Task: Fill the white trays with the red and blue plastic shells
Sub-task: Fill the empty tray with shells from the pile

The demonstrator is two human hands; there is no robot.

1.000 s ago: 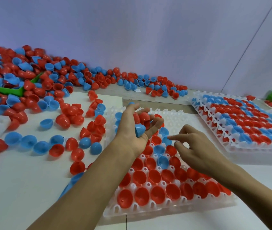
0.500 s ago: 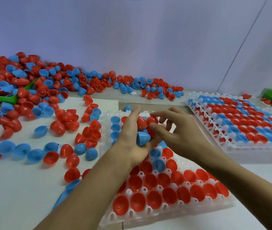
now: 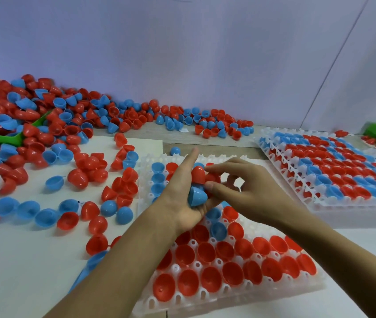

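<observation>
My left hand (image 3: 183, 191) palm up over near tray (image 3: 239, 292), cupping handful of shells: blue shell (image 3: 196, 196) in palm, red shell (image 3: 198, 175) above it. My right hand (image 3: 246, 187) pinches another red one (image 3: 213, 179) from handful. Near tray's front rows filled, mostly red. Full tray (image 3: 333, 171) sits right; loose shell pile (image 3: 67, 125) left.

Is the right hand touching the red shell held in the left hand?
Touching. The head view shows the right hand fingertips pinching the red shell cradled in the left hand, no gap visible.
</observation>
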